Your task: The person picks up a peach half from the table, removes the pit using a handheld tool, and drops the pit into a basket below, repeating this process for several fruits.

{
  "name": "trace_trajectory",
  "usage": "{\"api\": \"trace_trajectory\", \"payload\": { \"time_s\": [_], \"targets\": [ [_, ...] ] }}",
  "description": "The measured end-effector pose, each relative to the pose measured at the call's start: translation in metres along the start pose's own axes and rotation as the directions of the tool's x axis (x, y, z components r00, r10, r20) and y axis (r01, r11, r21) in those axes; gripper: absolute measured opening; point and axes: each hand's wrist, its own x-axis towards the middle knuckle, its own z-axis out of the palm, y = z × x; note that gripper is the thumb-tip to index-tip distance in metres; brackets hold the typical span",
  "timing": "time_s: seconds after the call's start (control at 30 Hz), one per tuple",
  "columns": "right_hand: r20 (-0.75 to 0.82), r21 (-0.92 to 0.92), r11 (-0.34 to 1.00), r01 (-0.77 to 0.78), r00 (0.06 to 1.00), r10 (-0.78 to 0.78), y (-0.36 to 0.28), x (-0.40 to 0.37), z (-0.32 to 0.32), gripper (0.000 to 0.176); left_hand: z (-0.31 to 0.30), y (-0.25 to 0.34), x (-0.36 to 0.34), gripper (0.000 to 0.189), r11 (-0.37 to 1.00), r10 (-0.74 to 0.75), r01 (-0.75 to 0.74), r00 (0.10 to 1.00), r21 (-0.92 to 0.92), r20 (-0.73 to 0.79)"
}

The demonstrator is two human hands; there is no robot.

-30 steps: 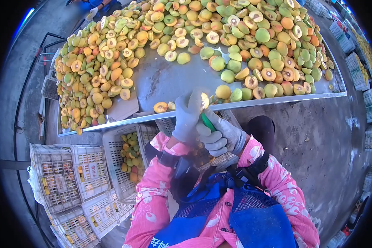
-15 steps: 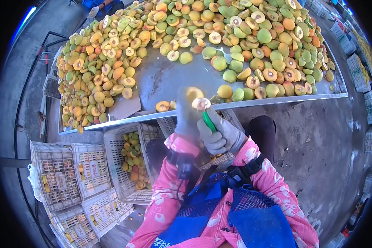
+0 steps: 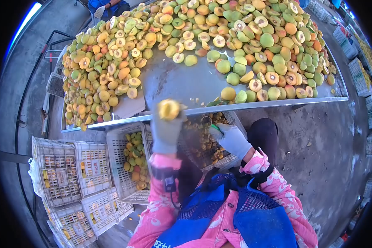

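Observation:
My left hand [image 3: 166, 128], gloved and smeared by motion, holds yellow fruit [image 3: 168, 110] at the table's front edge. To its right, my right hand [image 3: 232, 140] is closed round a green-handled tool [image 3: 215, 128] with a ring-shaped metal end [image 3: 206, 121]. The tool hangs over a crate [image 3: 236, 120] of brown and orange scraps. Halved and whole yellow, green and orange fruit [image 3: 111, 62] lies heaped on the metal table [image 3: 173, 82].
A crate [image 3: 115, 155] partly filled with fruit stands below the table at the left, beside stacked white crates [image 3: 56, 177]. Another person's gloved hand [image 3: 99, 11] shows at the top left. More crates [image 3: 359, 74] line the right side.
My hands have moved apart, the left one to the left with fruit, the right one down and right with the tool. The pale piece at the tool's end is no longer there.

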Motion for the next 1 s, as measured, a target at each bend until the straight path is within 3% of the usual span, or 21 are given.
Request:
{"api": "trace_trajectory", "payload": {
  "time_s": [0.03, 0.07, 0.1, 0.13, 0.17, 0.2, 0.23, 0.27, 0.33, 0.37, 0.4, 0.47, 0.53, 0.57, 0.63, 0.77, 0.83, 0.87, 0.9, 0.97, 1.0],
  "targets": [
    [0.006, 0.049, 0.999, -0.013, 1.0, 0.013, 0.0, 0.001, -0.006, 0.032, -0.036, 0.012, -0.001, 0.034, 0.823, 0.238, -0.214, 0.971, 0.526, 0.022],
    [-0.005, 0.052, 0.999, -0.011, 1.0, 0.011, 0.005, 0.002, -0.012, 0.032, -0.058, -0.033, -0.011, 0.026, 0.94, -0.151, 0.103, 0.98, -0.325, -0.128],
    [-0.017, 0.066, 0.997, -0.028, 0.999, 0.029, 0.012, 0.003, -0.018, 0.031, -0.091, -0.049, -0.009, 0.024, 0.575, -0.684, 0.305, 0.689, -0.759, -0.241],
    [-0.031, 0.08, 0.996, -0.044, 0.998, 0.046, 0.018, 0.006, -0.025, 0.029, -0.121, -0.061, -0.017, 0.024, 0.83, -0.537, 0.332, 0.69, -0.447, -0.485],
    [-0.044, 0.081, 0.996, -0.042, 0.998, 0.046, 0.022, 0.01, -0.03, 0.029, -0.136, -0.068, -0.019, 0.025, 0.934, -0.304, 0.352, 0.697, -0.059, -0.649],
    [-0.092, 0.126, 0.992, -0.003, 0.996, 0.014, 0.025, 0.014, -0.035, 0.024, -0.134, -0.067, -0.011, 0.025, 0.937, -0.301, 0.344, 0.701, -0.063, -0.647],
    [-0.132, 0.165, 0.986, 0.039, 0.991, -0.017, 0.026, 0.018, -0.04, 0.02, -0.133, -0.06, -0.005, 0.025, 0.933, -0.041, 0.276, 0.717, 0.23, -0.695],
    [-0.102, 0.095, 0.995, 0.012, 0.995, -0.002, 0.023, 0.024, -0.045, 0.02, -0.132, -0.05, -0.001, 0.025, 0.835, 0.215, 0.22, 0.713, 0.504, -0.667],
    [-0.104, 0.065, 0.997, 0.034, 0.994, -0.027, 0.019, 0.03, -0.047, 0.021, -0.08, -0.029, 0.04, 0.024, 0.964, 0.165, -0.031, 0.852, 0.265, -0.497],
    [-0.117, 0.044, 0.998, 0.05, 0.992, -0.045, 0.019, 0.033, -0.046, 0.021, -0.052, -0.004, 0.059, 0.028, 0.999, 0.027, -0.037, 0.945, -0.024, -0.325],
    [-0.148, 0.113, 0.991, 0.07, 0.988, -0.053, 0.019, 0.032, -0.043, 0.022, -0.026, -0.087, 0.09, 0.035, 0.981, 0.146, -0.121, 0.976, 0.154, -0.162],
    [-0.136, 0.074, 0.997, 0.008, 0.991, 0.002, 0.016, 0.025, -0.044, 0.022, 0.036, -0.074, 0.142, 0.044, 0.914, 0.286, -0.256, 0.957, 0.315, -0.054],
    [-0.145, 0.097, 0.995, -0.007, 0.989, 0.021, 0.017, 0.021, -0.042, 0.02, 0.078, -0.064, 0.184, 0.047, 0.838, 0.02, -0.017, 1.0, 0.545, 0.001],
    [-0.163, 0.092, 0.996, 0.012, 0.987, 0.003, 0.019, 0.02, -0.042, 0.019, 0.093, -0.073, 0.203, 0.047, 0.843, 0.021, -0.018, 1.0, 0.538, 0.001],
    [-0.145, 0.104, 0.994, -0.026, 0.989, 0.041, 0.025, 0.019, -0.04, 0.014, 0.122, -0.093, 0.223, 0.051, 0.651, 0.039, -0.206, 0.97, 0.731, 0.239],
    [-0.061, 0.282, 0.957, -0.066, 0.994, 0.086, 0.042, 0.022, -0.031, 0.007, 0.136, -0.124, 0.212, 0.05, 0.679, 0.046, -0.152, 0.985, 0.719, 0.165],
    [0.092, 0.303, 0.925, -0.229, 0.973, 0.211, 0.031, 0.035, -0.031, 0.009, 0.131, -0.147, 0.204, 0.048, 0.82, -0.048, -0.028, 0.992, 0.572, 0.118],
    [0.139, 0.372, 0.892, -0.258, 0.965, 0.221, 0.025, 0.043, -0.027, 0.012, 0.123, -0.134, 0.195, 0.044, 0.929, -0.296, 0.254, 0.946, 0.27, 0.131],
    [0.129, 0.368, 0.896, -0.248, 0.968, 0.215, 0.017, 0.05, -0.026, 0.012, 0.114, -0.12, 0.18, 0.041, 0.852, -0.496, 0.521, 0.837, -0.056, 0.23],
    [0.119, 0.404, 0.89, -0.212, 0.977, 0.179, -0.003, 0.061, -0.022, 0.017, 0.087, -0.062, 0.144, 0.035, 0.684, -0.475, 0.609, 0.789, -0.401, 0.389],
    [0.101, 0.391, 0.899, -0.2, 0.98, 0.174, -0.009, 0.064, -0.017, 0.017, 0.081, -0.059, 0.124, 0.034, 0.729, -0.347, 0.496, 0.862, -0.472, 0.371]
  ]
}}
